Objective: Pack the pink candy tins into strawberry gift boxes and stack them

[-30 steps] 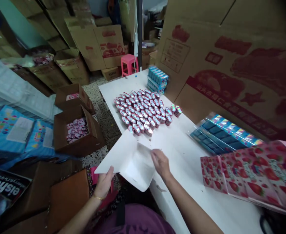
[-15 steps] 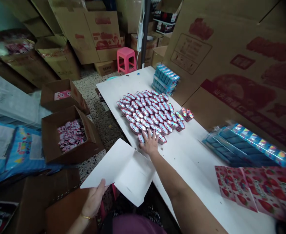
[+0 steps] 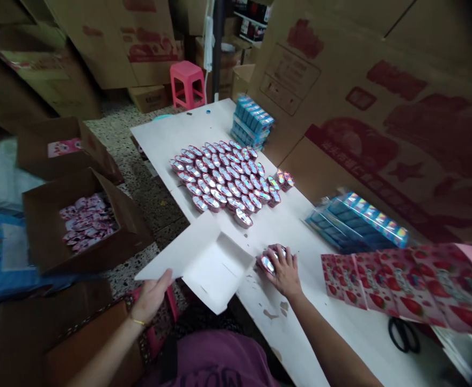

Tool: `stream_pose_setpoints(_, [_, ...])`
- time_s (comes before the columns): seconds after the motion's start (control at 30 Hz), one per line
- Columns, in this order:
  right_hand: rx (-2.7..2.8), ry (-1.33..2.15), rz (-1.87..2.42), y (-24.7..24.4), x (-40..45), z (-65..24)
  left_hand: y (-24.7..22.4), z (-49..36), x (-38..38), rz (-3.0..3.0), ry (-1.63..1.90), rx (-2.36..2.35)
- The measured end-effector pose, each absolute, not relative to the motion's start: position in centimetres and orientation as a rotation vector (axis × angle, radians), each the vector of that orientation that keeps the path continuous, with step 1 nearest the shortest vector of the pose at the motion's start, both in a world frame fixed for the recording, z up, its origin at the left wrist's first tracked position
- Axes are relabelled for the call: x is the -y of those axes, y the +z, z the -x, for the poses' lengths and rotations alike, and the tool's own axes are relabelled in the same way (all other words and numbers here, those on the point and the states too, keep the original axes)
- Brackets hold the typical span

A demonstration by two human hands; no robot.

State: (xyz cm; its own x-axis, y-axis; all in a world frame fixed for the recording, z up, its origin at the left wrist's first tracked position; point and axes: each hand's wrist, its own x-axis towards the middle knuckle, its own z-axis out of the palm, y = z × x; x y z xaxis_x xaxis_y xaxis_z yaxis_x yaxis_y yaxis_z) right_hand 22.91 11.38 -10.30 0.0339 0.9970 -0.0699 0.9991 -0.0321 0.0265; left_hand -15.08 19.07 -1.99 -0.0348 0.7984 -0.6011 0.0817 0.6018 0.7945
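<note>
Our left hand is closed on the edge of a white card box blank, which is partly folded and tilts over the near edge of the white table at lower centre. Our right hand is curled shut over a small cluster of foil-wrapped pink cups, pressing them onto the tabletop just right of the card.

Above them, at the centre of the frame, a tight block of the same cups lies in rows, with 2 more standing at its right end. Stacked blue packets stand at the table's far end. To the right lie plastic-wrapped blue packets, strawberry-printed card sheets and black-handled scissors. At left, an open cardboard box holds loose pink-and-white sweets. A pink plastic stool stands on the speckled floor at upper centre.
</note>
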Motion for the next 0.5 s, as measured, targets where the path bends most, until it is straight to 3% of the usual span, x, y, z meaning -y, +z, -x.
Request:
stream_pose_setpoints(0.2, [-1.940, -0.183, -2.316, -10.5, -12.3, -25.0, -2.1, 11.5, -23.3, -0.951, 0.717, -1.483])
stream_pose_setpoints(0.5, [-1.968, -0.316, -2.397, -9.0, -12.8, -24.4, -2.7, 10.2, -22.9, -1.008, 0.770, -1.501])
